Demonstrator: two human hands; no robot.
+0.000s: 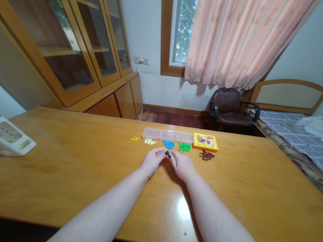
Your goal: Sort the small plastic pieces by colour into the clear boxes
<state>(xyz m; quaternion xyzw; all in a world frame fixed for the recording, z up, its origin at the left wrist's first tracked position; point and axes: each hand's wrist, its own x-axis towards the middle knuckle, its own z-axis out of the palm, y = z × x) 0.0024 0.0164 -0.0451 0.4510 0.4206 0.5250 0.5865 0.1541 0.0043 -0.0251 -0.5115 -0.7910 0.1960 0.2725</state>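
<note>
Presently, left hand (153, 161) and right hand (183, 165) are pinching a dark piece (168, 154); piles (184, 147) are lying colour-grouped but loose near clear trays (167, 135)

Pink curtain (238, 35) partly across the window (185, 23), brown chair (228, 100) below.

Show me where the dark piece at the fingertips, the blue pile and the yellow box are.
Dark piece (168, 154): head view, its visible middle.
Blue pile (168, 144): head view, middle of the heap.
Yellow box (206, 142): head view, its printed face.
</note>
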